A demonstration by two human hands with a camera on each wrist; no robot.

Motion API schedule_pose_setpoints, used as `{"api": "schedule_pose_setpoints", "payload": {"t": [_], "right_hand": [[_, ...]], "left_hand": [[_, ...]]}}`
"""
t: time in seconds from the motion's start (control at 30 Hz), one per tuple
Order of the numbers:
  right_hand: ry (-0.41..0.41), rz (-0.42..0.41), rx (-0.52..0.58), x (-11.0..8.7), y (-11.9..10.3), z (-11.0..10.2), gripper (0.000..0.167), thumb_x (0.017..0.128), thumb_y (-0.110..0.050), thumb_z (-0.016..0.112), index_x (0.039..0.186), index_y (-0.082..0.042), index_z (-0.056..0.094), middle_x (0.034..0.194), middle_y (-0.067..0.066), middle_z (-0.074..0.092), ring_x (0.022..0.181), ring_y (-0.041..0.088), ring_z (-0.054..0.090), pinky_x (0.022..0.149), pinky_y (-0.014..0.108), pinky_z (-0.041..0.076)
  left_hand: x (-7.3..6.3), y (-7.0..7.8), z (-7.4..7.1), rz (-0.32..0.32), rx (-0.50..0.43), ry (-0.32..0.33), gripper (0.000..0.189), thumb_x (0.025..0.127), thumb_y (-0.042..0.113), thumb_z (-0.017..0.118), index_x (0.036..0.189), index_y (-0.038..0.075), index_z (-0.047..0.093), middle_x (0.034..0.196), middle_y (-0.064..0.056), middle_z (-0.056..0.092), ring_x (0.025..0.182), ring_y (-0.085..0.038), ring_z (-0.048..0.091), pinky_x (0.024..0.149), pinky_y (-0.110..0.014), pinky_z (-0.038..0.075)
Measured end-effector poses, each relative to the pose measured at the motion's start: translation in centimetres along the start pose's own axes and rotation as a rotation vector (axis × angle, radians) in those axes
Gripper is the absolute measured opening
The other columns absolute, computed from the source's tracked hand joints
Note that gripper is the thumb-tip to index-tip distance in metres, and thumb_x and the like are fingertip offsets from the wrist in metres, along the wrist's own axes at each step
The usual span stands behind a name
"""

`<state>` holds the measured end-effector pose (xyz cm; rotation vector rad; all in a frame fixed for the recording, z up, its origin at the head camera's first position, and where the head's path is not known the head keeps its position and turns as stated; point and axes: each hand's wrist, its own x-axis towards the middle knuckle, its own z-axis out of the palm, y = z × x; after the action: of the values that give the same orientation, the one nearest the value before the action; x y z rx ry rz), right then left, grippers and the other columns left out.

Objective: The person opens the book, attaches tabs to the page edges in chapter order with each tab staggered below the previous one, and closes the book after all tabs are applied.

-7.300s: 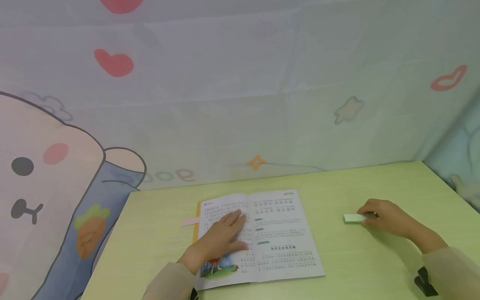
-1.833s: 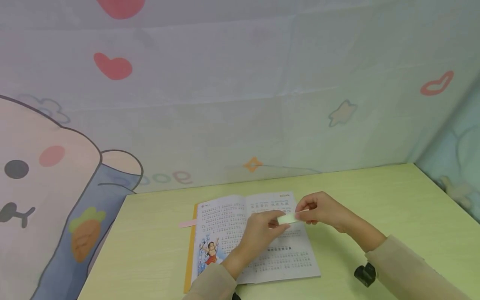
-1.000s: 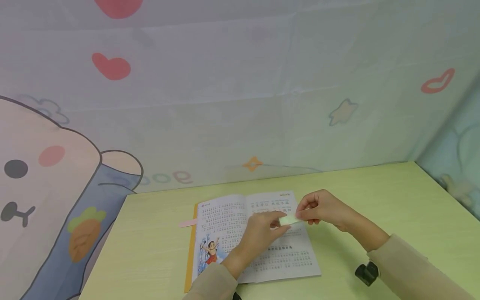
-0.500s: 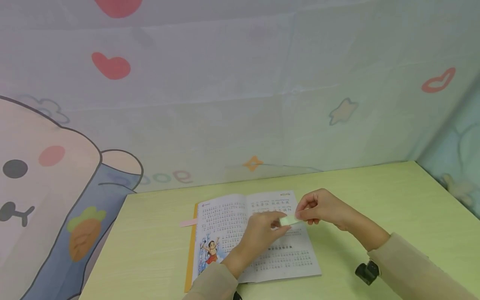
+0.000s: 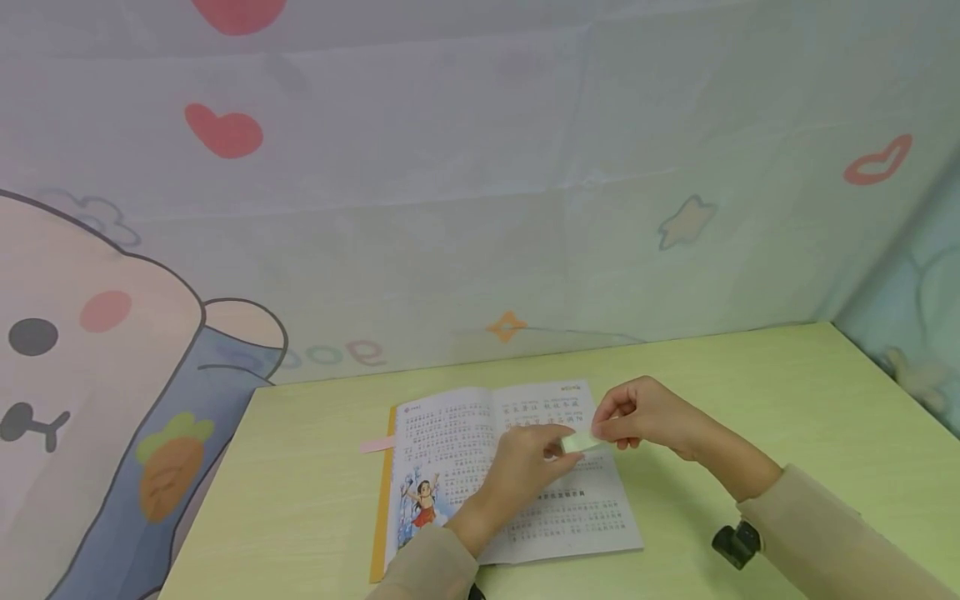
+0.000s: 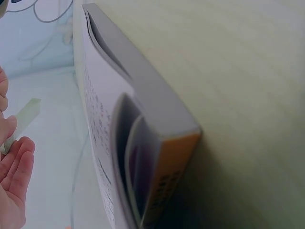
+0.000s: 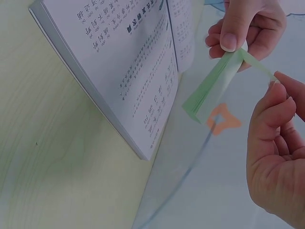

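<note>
Over the open book (image 5: 555,521), my left hand (image 5: 521,467) grips one end of a pad of pale green sticky notes (image 7: 214,88) between thumb and fingers. My right hand (image 5: 656,421) pinches the end of a single sticky note (image 7: 259,67). In the right wrist view this note bends away from the pad near the left thumb, its other end still meeting the pad there. Several leaves fan slightly apart at the pad's far end. The left wrist view catches a pale green strip (image 6: 28,113) beside fingers at its left edge.
The book lies on a light yellow-green table (image 5: 300,483), with a pink tab (image 5: 377,446) sticking out from its left side. A printed cloth (image 5: 450,208) with hearts and a cartoon bear hangs behind the table.
Since the oldest frame, my right hand has brought the pad from the table's right side to above the book. My left hand has left the page to hold it. Lately both hands barely move.
</note>
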<state>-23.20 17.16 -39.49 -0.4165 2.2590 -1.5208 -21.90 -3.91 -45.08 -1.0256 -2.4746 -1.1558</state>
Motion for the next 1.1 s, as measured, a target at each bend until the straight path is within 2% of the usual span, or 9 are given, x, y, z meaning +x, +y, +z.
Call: {"api": "schedule_pose_setpoints", "payload": {"t": [0.43, 0.7, 0.93, 1.1], "right_hand": [[-0.001, -0.011, -0.002, -0.21, -0.42, -0.04, 0.013, 0.081, -0.008, 0.07, 0.083, 0.003, 0.066, 0.066, 0.009, 0.06, 0.057, 0.02, 0.052, 0.051, 0.026, 0.046], [-0.004, -0.012, -0.008, -0.38, -0.53, -0.12, 0.012, 0.081, -0.008, 0.069, 0.083, 0.003, 0.066, 0.066, 0.007, 0.061, 0.057, 0.018, 0.052, 0.052, 0.027, 0.047], [0.003, -0.019, -0.009, -0.44, -0.55, -0.2, 0.014, 0.081, -0.01, 0.07, 0.084, 0.003, 0.066, 0.064, 0.006, 0.06, 0.057, 0.019, 0.053, 0.052, 0.027, 0.048], [0.004, -0.014, -0.005, -0.42, -0.55, -0.23, 0.014, 0.081, -0.01, 0.07, 0.084, 0.003, 0.066, 0.064, 0.007, 0.06, 0.057, 0.019, 0.053, 0.052, 0.027, 0.048]], "left_hand": [[0.02, -0.01, 0.02, -0.004, -0.001, -0.002, 0.018, 0.081, 0.01, 0.072, 0.098, 0.005, 0.07, 0.082, -0.001, 0.07, 0.073, -0.002, 0.064, 0.071, -0.011, 0.049], [-0.03, 0.02, 0.09, 0.003, 0.014, 0.003, 0.021, 0.08, 0.011, 0.073, 0.099, 0.002, 0.07, 0.078, -0.003, 0.069, 0.071, -0.007, 0.065, 0.07, -0.011, 0.05], [0.07, 0.28, -0.2, -0.008, 0.02, -0.006, 0.019, 0.081, 0.013, 0.072, 0.098, 0.005, 0.071, 0.079, 0.0, 0.069, 0.072, -0.001, 0.062, 0.071, -0.01, 0.048], [0.09, 0.27, -0.22, -0.013, 0.029, -0.007, 0.021, 0.081, 0.013, 0.073, 0.1, 0.004, 0.07, 0.077, -0.001, 0.069, 0.071, -0.003, 0.063, 0.07, -0.011, 0.049]]}}
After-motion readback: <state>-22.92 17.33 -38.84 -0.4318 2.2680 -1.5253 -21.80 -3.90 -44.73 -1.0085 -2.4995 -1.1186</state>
